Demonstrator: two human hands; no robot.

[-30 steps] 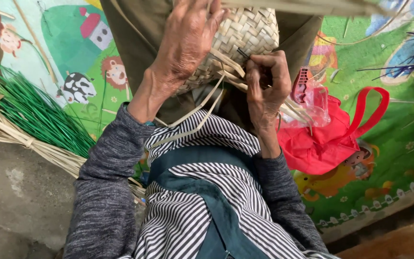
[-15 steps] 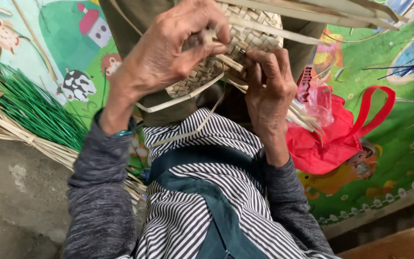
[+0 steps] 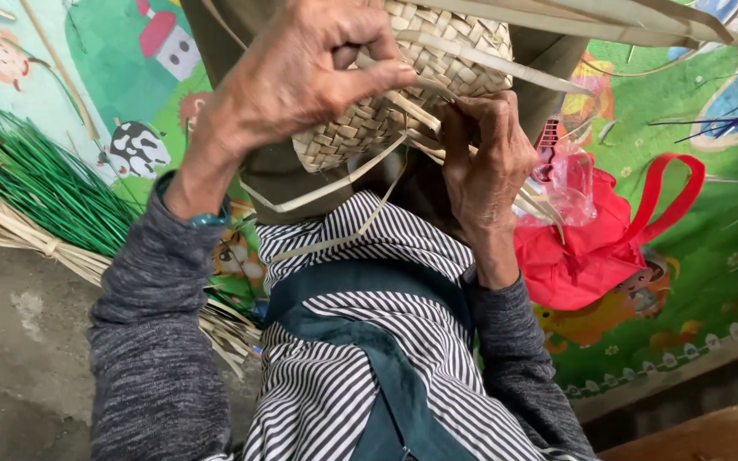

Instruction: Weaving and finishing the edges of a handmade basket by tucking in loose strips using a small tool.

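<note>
Bright cartoon floor mat (image 3: pixel 694 282), grey concrete floor (image 3: pixel 19 358)

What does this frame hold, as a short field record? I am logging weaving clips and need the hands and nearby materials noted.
Left hand: left hand grips the woven basket piece from above, fingers curled over its rim
Right hand: right hand pinches pale strips at the basket's lower edge
Loose ends: flat strips hang down over the striped clothing
Left side: green stalks and a pale strip bundle on the floor
Right side: red bag on a colourful printed mat
</note>
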